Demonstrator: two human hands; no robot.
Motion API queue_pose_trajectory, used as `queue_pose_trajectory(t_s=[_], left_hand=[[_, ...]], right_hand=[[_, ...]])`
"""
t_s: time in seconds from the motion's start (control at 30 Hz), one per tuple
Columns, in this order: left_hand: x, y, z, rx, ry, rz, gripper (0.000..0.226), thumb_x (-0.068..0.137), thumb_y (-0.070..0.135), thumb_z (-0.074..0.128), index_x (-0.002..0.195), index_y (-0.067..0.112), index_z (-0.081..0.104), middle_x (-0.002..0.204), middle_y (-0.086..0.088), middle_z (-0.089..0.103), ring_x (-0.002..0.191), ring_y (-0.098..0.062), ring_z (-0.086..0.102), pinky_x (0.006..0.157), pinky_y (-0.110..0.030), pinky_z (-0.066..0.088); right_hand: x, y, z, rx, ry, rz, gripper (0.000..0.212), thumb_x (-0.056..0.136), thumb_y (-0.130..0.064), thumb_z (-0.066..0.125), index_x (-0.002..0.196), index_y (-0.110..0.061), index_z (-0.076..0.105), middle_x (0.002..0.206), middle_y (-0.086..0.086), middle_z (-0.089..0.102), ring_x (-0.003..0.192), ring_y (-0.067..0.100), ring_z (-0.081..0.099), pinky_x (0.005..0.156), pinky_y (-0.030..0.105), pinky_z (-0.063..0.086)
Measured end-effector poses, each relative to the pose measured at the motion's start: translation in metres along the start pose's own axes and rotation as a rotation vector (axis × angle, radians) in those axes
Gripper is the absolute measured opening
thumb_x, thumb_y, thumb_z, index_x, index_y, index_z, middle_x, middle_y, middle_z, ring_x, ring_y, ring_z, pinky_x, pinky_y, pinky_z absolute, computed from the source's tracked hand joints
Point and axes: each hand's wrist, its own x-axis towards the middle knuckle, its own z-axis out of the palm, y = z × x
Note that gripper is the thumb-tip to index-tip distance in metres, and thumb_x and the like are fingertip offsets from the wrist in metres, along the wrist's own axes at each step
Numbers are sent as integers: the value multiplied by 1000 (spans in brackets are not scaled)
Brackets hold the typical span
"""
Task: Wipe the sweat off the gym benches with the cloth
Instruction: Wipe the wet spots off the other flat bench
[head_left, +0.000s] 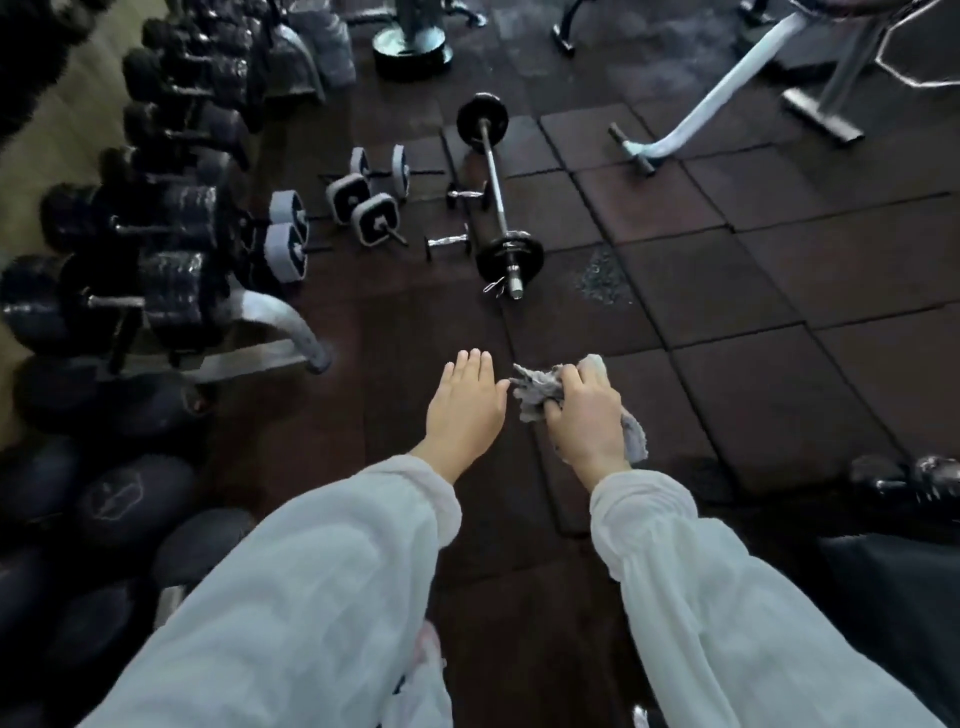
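While the right hand (584, 410) keeps a clenched grip on the crumpled grey cloth (535, 392) above the rubber floor (779, 322), the left hand (465, 405) floats flat and released just beside it. No bench pad shows clearly in the head view, only white frames (691, 117) far ahead past the barbell (496, 195), so the sound move is probably to spread the cloth into a flat pad before reaching a bench.

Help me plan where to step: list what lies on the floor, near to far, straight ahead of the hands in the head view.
Right hand gripping the grey cloth → near barbell plate → small chrome dumbbell → far barbell plate → round machine base.
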Motion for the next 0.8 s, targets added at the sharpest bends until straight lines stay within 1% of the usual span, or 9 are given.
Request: queue_pose_trajectory(t_s=[0.1, 0.2, 0.3, 0.4, 0.53, 0.7, 0.8], left_hand=[[67, -5, -16, 56, 8, 105, 53, 103, 30, 18, 147, 1, 11, 155, -13, 15, 143, -24, 10, 115, -33, 6], [120, 3, -27, 83, 6, 199, 53, 103, 30, 18, 146, 2, 13, 154, -13, 18, 143, -24, 12, 114, -34, 9], [175, 23, -35, 63, -13, 285, 52, 102, 30, 20, 146, 2, 15, 153, -13, 20, 142, -24, 13, 114, -34, 9], [230, 54, -42, 34, -33, 372, 52, 102, 31, 21, 146, 2, 15, 153, -12, 20, 143, -23, 12, 114, -33, 8], [317, 99, -54, 27, -24, 477, 52, 102, 30, 20, 146, 2, 15, 154, -11, 19, 142, -23, 12, 114, -33, 8], [433, 140, -85, 1, -28, 480, 53, 102, 31, 20, 146, 2, 14, 154, -12, 18, 143, -23, 11, 114, -32, 6], [503, 156, -97, -23, -10, 455, 53, 102, 31, 21, 146, 2, 16, 153, -12, 20, 143, -24, 12, 114, -33, 7]], right_hand=[[47, 3, 2, -4, 64, 138, 21, 75, -8, 62, 94, -1, 59, 100, 18, 58, 102, 37, 50, 76, 45, 40], [85, 20, -2, -30, 101, 279, 22, 78, -11, 59, 99, -4, 58, 104, 15, 57, 108, 34, 46, 80, 45, 39], [120, 42, -10, -43, 166, 360, 19, 78, -9, 59, 96, -3, 58, 100, 16, 58, 107, 36, 47, 78, 45, 40], [163, 70, -19, -78, 183, 442, 19, 78, -8, 59, 96, -3, 58, 100, 15, 58, 105, 35, 49, 78, 44, 40], [239, 115, -29, -93, 207, 507, 21, 79, -9, 58, 99, -4, 59, 103, 14, 58, 107, 34, 48, 80, 44, 39], [356, 158, -47, -115, 194, 504, 24, 82, -11, 57, 105, -5, 58, 108, 13, 57, 113, 32, 45, 84, 42, 37], [428, 181, -53, -134, 168, 477, 27, 83, -14, 55, 109, -7, 56, 112, 11, 55, 115, 30, 43, 86, 42, 36]])
